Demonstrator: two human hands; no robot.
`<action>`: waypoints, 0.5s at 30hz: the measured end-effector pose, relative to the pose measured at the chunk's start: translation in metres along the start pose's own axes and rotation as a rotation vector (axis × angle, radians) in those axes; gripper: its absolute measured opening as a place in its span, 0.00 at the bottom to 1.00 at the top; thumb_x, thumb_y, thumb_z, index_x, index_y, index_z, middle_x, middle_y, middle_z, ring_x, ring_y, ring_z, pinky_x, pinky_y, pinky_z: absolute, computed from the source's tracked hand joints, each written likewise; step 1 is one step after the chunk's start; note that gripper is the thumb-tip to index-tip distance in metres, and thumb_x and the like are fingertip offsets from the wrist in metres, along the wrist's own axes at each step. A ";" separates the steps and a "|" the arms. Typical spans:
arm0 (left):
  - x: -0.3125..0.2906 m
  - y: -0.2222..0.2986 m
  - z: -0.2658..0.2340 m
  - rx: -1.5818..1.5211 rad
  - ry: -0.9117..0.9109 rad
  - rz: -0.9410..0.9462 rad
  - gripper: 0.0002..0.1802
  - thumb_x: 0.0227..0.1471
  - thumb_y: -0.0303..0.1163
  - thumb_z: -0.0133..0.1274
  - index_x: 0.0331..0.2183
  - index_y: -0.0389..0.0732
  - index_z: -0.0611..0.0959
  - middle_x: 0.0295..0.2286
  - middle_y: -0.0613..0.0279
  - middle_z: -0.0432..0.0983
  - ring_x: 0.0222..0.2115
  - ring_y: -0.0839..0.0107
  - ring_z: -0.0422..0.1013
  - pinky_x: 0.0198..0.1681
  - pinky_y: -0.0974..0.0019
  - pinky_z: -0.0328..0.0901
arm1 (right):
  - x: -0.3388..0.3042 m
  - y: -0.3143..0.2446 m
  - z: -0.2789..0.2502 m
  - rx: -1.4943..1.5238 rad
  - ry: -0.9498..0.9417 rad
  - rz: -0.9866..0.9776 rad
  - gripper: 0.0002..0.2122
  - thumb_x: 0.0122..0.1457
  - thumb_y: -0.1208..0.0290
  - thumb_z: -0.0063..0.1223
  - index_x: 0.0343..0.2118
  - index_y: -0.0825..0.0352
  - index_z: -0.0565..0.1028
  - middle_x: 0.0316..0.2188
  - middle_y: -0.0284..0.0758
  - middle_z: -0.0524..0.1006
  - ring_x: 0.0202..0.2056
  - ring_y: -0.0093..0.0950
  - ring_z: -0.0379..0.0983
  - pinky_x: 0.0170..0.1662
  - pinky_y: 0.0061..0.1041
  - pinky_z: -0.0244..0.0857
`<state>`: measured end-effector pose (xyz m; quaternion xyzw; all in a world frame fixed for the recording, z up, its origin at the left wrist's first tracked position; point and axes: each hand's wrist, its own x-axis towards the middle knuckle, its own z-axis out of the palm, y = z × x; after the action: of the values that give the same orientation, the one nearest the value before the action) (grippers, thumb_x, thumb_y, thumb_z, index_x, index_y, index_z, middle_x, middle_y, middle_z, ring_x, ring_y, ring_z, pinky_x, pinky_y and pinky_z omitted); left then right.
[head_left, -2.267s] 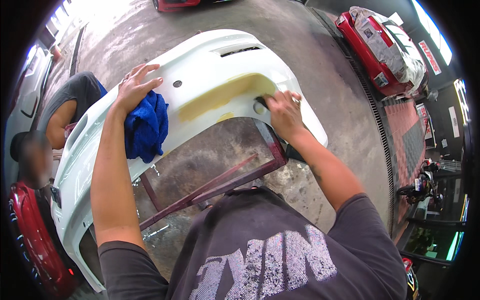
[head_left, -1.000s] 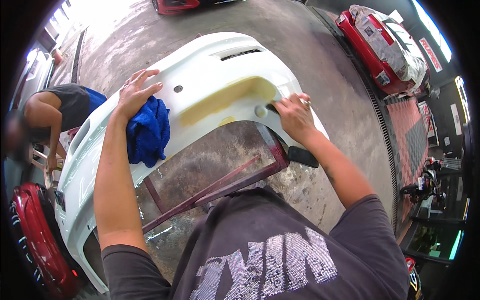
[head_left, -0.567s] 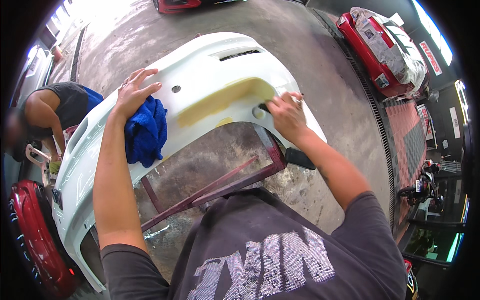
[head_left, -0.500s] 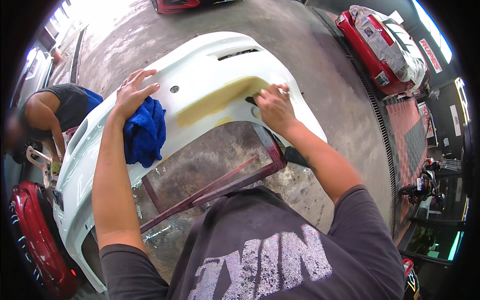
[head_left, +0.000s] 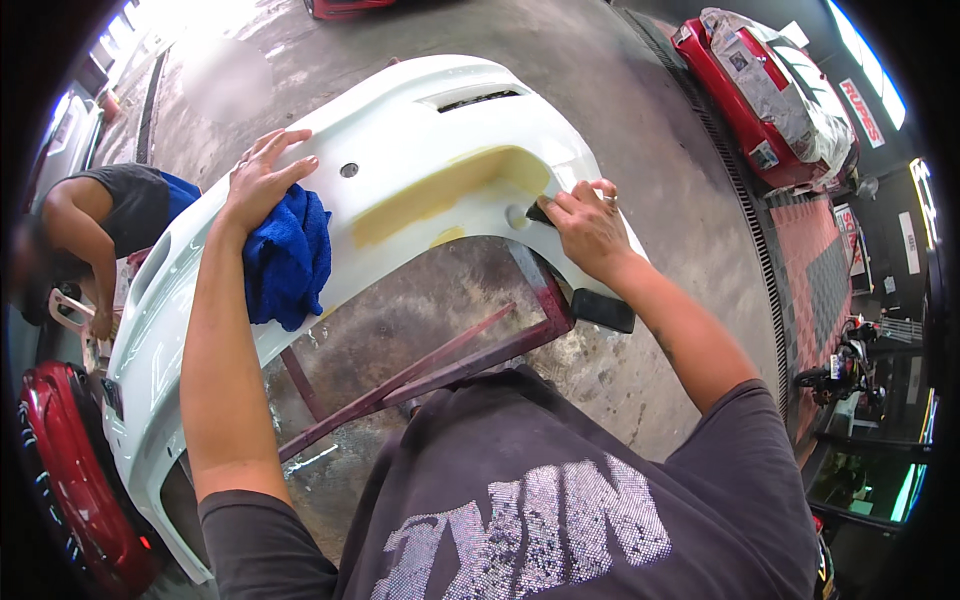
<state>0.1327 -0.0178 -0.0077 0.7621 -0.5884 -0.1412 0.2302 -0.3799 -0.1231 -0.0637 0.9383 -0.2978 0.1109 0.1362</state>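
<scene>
A white car bumper [head_left: 400, 130] lies across a dark red metal stand [head_left: 400, 385] in front of me. A yellowish patch [head_left: 440, 195] of filler or primer spans its face. My left hand [head_left: 265, 175] rests on the bumper's upper left with fingers spread. A blue cloth [head_left: 290, 260] hangs beside that wrist; whether the palm presses on it is hidden. My right hand [head_left: 595, 228] is closed at the bumper's right end, beside the yellow patch. From under its fingertips sticks a small black pad [head_left: 540, 212], mostly covered by the hand.
A black padded stand end [head_left: 603, 311] sits below my right forearm. On the left another person [head_left: 130, 215] bends beside the bumper's far side, near a red car part [head_left: 80, 480]. A red car [head_left: 765, 110] partly covered in paper stands at the far right, beyond a floor drain [head_left: 740, 170].
My right hand has slid right and slightly down with the black pad, off the yellow patch's right end. My left hand has stayed in place. The other person's arm has shifted.
</scene>
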 end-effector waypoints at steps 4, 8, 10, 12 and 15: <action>-0.001 -0.004 0.000 -0.008 0.003 -0.005 0.37 0.62 0.59 0.63 0.68 0.57 0.84 0.74 0.51 0.67 0.78 0.52 0.56 0.80 0.47 0.51 | 0.051 -0.026 0.007 0.040 -0.019 0.033 0.10 0.62 0.80 0.53 0.39 0.60 0.83 0.41 0.31 0.82 0.58 0.35 0.74 0.71 0.48 0.50; -0.005 -0.002 -0.002 -0.006 -0.004 -0.012 0.37 0.61 0.61 0.64 0.67 0.61 0.84 0.75 0.54 0.66 0.78 0.52 0.57 0.80 0.47 0.52 | 0.010 -0.009 -0.001 0.053 -0.012 0.067 0.10 0.62 0.78 0.53 0.40 0.59 0.83 0.39 0.31 0.81 0.58 0.35 0.73 0.70 0.47 0.51; 0.003 -0.001 0.002 -0.023 -0.008 -0.006 0.37 0.58 0.64 0.65 0.66 0.67 0.85 0.76 0.59 0.65 0.78 0.53 0.56 0.80 0.46 0.51 | 0.006 -0.009 -0.005 0.028 -0.006 0.077 0.11 0.62 0.78 0.53 0.42 0.59 0.84 0.40 0.31 0.83 0.57 0.34 0.74 0.69 0.49 0.51; 0.001 -0.009 0.006 -0.017 -0.011 -0.011 0.37 0.58 0.64 0.65 0.66 0.67 0.85 0.75 0.59 0.66 0.78 0.52 0.57 0.80 0.46 0.52 | 0.023 -0.022 0.003 -0.008 -0.074 0.080 0.12 0.63 0.78 0.53 0.44 0.59 0.84 0.41 0.31 0.84 0.57 0.34 0.74 0.69 0.50 0.50; -0.006 0.000 0.002 -0.010 -0.018 -0.021 0.36 0.61 0.60 0.65 0.67 0.62 0.84 0.75 0.54 0.65 0.78 0.51 0.57 0.80 0.46 0.52 | 0.023 -0.018 -0.002 0.039 -0.038 0.075 0.11 0.62 0.79 0.52 0.42 0.59 0.84 0.42 0.31 0.83 0.57 0.35 0.74 0.69 0.49 0.50</action>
<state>0.1306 -0.0126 -0.0096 0.7658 -0.5816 -0.1533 0.2275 -0.3512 -0.1198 -0.0585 0.9309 -0.3331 0.1038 0.1079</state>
